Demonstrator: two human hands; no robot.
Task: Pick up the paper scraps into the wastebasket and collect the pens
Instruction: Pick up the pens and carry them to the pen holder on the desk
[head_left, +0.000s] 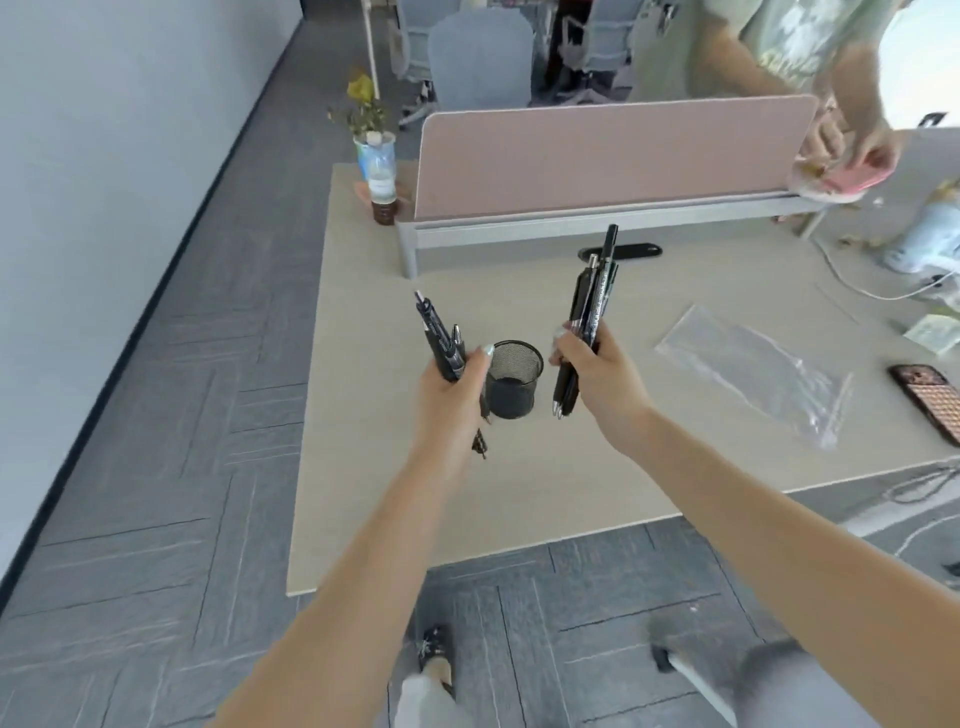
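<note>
Grey floor tiles are seen around a pale worktop (519, 493) at frame centre. One bundle of black pens (441, 338) is clasped in the left hand (452, 395), another bundle (589, 312) in the right hand (597, 369); a black mesh pen cup (511, 379) is flanked by both hands on the worktop.

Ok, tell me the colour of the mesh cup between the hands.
Black; the cup shows in the head view.
</note>
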